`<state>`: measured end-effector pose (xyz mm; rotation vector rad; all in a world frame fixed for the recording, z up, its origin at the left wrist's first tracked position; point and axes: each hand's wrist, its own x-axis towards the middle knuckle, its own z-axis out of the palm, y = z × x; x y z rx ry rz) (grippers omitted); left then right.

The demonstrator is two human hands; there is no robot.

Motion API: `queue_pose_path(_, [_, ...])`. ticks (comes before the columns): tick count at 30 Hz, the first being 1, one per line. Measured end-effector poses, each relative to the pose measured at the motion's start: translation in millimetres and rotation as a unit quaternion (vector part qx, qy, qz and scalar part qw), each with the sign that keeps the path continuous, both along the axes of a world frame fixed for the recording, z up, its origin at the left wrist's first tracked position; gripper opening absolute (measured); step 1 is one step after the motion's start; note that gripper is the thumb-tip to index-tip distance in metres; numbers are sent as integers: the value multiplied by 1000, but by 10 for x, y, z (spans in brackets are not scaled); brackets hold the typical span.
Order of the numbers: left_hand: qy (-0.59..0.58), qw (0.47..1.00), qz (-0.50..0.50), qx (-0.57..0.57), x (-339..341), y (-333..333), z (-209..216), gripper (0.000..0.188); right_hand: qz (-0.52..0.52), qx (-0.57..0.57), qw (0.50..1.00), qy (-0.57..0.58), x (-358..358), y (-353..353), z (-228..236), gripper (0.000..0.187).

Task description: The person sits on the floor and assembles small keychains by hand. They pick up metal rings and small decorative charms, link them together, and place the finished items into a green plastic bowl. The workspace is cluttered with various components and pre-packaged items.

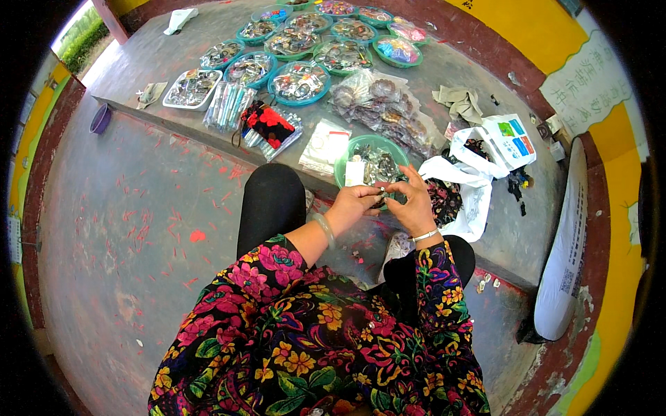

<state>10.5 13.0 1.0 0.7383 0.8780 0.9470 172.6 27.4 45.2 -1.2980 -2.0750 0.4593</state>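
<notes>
My left hand (352,209) and my right hand (415,206) meet above my knees, just in front of a round green plastic basket (339,173). Both are closed in a pinch, fingertips together around a small whitish and dark piece (381,195) too small to name. The basket holds many small shiny and dark items in clear wrapping, with a white card (354,173) at its left side. Beside my right hand lies an open white plastic bag (479,173) with dark, flowered cloth in it.
Clear bags of brown items (381,100) lie behind the basket, white packets (324,145) to its left. Further left are a red-and-black pouch (269,127) and bundled pens (229,105). Several filled baskets (300,83) cover the ledge. A purple bowl (100,119) stands far left.
</notes>
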Motion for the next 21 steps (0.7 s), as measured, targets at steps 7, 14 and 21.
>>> queue_pose_path(7, [17,1000,-17,-1,-8,-2,-35,24,5,-24,1000,-20,28,22,-66,18])
queue_pose_path(14, [38,997,-51,37,14,-16,-60,23,26,-84,996,-20,90,48,-133,14])
queue_pose_path(21, [53,996,-55,54,40,-17,-200,22,56,-146,985,-75,99,40,-88,11])
